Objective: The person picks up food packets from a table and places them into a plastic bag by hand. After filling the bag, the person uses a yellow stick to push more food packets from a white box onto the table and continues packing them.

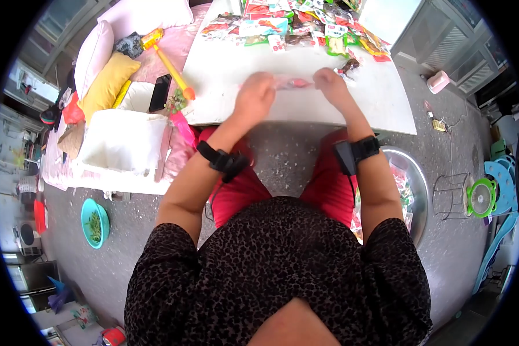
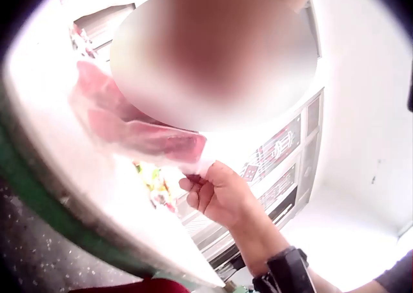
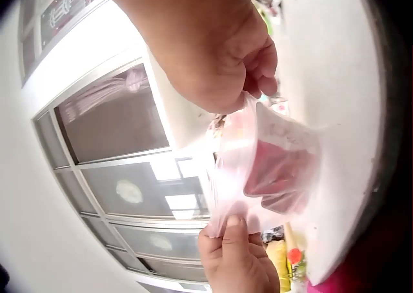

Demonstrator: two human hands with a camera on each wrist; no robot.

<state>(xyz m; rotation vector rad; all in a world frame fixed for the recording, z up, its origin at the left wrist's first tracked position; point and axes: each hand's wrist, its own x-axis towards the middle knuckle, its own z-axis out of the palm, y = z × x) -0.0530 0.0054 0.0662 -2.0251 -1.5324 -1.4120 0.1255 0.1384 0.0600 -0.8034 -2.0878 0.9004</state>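
Note:
A clear plastic bag [image 1: 293,83] with red pieces inside is stretched between my two hands above the white table [image 1: 300,112]. My left hand [image 1: 255,99] pinches one top corner; in the right wrist view its thumb [image 3: 235,238] presses flat on the plastic. The opposite corner is pinched by my right hand [image 1: 332,87], fingers curled in. Seen from the right wrist, the bag [image 3: 284,170] hangs with the red contents low in it. A blurred oval covers part of the left wrist view.
Many colourful snack packets [image 1: 305,29] are heaped at the table's far side. A large metal basin [image 1: 424,196] with packets stands by my right leg. Left of the table are a pink-covered bed with a white bin [image 1: 121,141], a black phone [image 1: 160,92] and a yellow toy hammer [image 1: 170,64].

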